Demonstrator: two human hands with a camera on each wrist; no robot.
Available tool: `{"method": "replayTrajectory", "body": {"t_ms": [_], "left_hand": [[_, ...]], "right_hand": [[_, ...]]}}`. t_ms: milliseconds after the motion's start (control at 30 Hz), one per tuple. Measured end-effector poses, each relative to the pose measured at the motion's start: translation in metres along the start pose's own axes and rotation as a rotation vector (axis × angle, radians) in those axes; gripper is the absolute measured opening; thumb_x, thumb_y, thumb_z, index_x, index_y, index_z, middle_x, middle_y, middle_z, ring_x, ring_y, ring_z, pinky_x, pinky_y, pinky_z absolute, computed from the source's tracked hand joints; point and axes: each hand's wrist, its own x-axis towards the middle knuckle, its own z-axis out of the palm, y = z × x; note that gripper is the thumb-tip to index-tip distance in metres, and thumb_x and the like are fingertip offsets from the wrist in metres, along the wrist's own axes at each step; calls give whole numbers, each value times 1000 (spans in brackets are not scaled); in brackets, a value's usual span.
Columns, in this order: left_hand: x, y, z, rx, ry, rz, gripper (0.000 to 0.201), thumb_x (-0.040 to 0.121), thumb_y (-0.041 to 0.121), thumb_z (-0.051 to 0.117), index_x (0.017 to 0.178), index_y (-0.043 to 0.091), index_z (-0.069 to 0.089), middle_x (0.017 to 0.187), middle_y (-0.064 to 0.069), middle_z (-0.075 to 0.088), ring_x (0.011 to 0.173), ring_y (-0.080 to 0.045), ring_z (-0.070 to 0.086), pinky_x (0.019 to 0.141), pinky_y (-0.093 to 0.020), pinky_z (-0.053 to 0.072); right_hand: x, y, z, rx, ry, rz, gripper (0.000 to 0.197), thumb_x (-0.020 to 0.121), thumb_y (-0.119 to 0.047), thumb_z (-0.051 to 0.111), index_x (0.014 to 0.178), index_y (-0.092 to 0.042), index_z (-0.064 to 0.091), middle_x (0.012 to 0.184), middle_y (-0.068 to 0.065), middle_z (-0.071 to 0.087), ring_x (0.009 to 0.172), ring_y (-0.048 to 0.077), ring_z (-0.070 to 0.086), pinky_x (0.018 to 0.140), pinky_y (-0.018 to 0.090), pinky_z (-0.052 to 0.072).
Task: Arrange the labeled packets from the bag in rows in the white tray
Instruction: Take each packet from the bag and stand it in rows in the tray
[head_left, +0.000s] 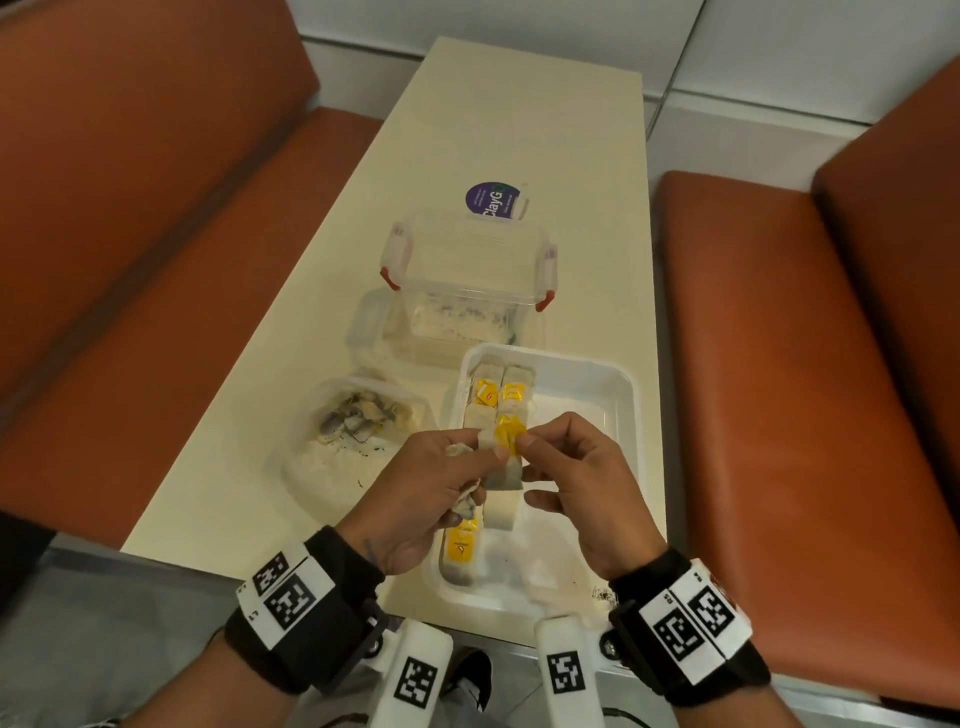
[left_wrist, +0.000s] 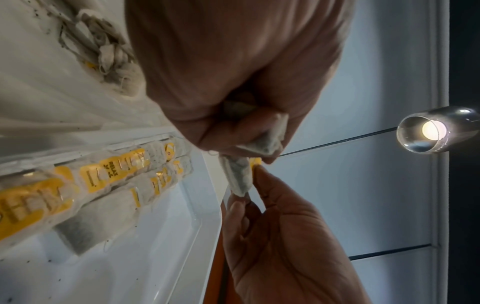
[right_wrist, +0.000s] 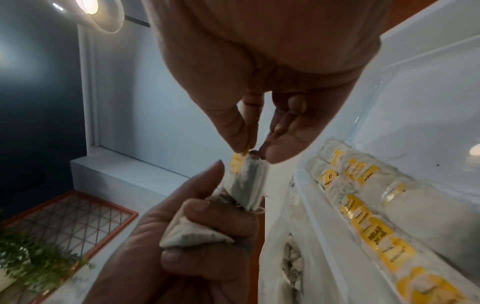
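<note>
Both hands hold one labeled packet (head_left: 503, 470) up over the white tray (head_left: 631, 395). My left hand (head_left: 485, 454) grips the packet's body and keeps more crumpled packets (right_wrist: 189, 234) in its curled fingers. Thumb and forefinger of my right hand (head_left: 524, 441) pinch the packet's yellow label (head_left: 508, 434); the right wrist view shows that pinch (right_wrist: 248, 149) above the packet (right_wrist: 246, 185). Two rows of packets (head_left: 496, 392) with yellow labels lie along the tray's left side, and the same rows of packets (left_wrist: 111, 174) show in the left wrist view. The clear plastic bag (head_left: 332, 447) with several packets lies left of the tray.
A clear lidded box (head_left: 467, 280) with red clips stands behind the tray on another clear container. A purple round label (head_left: 491, 200) lies farther back. Orange bench seats (head_left: 779, 364) flank the narrow cream table (head_left: 519, 130). Dark crumbs (head_left: 602, 592) dot the tray's near right corner.
</note>
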Motion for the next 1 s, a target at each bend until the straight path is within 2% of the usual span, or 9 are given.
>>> {"method": "replayTrajectory", "body": {"t_ms": [133,367,467,533,600,733,833,933,1000], "left_hand": [[3,-5,1,-4,42,-2,20,98,21,60,114,21,73,63,4,58,49,-2,51,40,-16,34],[-1,-8,6,4,6,50,27,99,23,58,123,19,69,63,1,57,48,-3,50,40,-16,35],[-1,-8,7,25,4,87,34,98,18,58,132,21,63,78,2,65,49,-5,50,42,-16,38],[-2,-5,7,88,-3,112,48,98,15,60,143,28,51,98,4,66,50,-4,52,47,-17,43],[-2,-3,6,180,-36,126,62,97,18,61,150,34,35,114,3,60,52,-1,57,54,-17,48],[0,-4,2,221,-97,94,76,95,19,65,155,38,23,129,-18,56,53,-2,59,51,-16,45],[0,-14,-2,167,-113,79,79,93,14,67,155,37,24,119,-23,63,51,-5,53,47,-15,42],[0,-23,-5,168,-113,61,75,93,12,68,153,37,30,90,-11,63,52,-10,52,44,-18,40],[2,-28,-10,160,-67,45,72,93,12,68,151,37,34,90,-7,67,52,-10,53,46,-22,40]], "right_hand": [[-1,2,-4,-35,2,-12,10,90,-9,69,82,-8,62,80,5,67,68,10,63,61,24,52],[-3,4,-3,-100,22,5,18,89,-15,71,75,-15,60,77,1,64,62,8,57,56,26,46],[-2,2,-4,-173,12,-18,16,87,-21,74,77,-15,63,81,1,66,66,9,59,58,27,47],[-1,-3,-8,-203,-15,-14,11,84,-24,76,88,-18,68,85,-2,68,68,7,59,60,25,47],[4,-8,-14,-244,-90,17,18,85,-26,77,102,-22,71,82,-6,67,65,4,58,58,21,46],[14,-14,-24,-460,-251,-11,5,88,-23,75,92,-22,77,74,-3,70,62,3,53,56,18,42],[21,-12,-28,-573,-334,-70,2,88,-23,75,86,-22,75,79,4,74,65,4,56,61,21,42],[27,-8,-28,-670,-347,-114,5,86,-23,77,84,-25,74,69,-7,68,61,-2,56,60,18,42],[33,-2,-29,-714,-306,-140,4,86,-24,77,84,-24,74,66,-10,65,58,-2,57,59,16,41]]}}
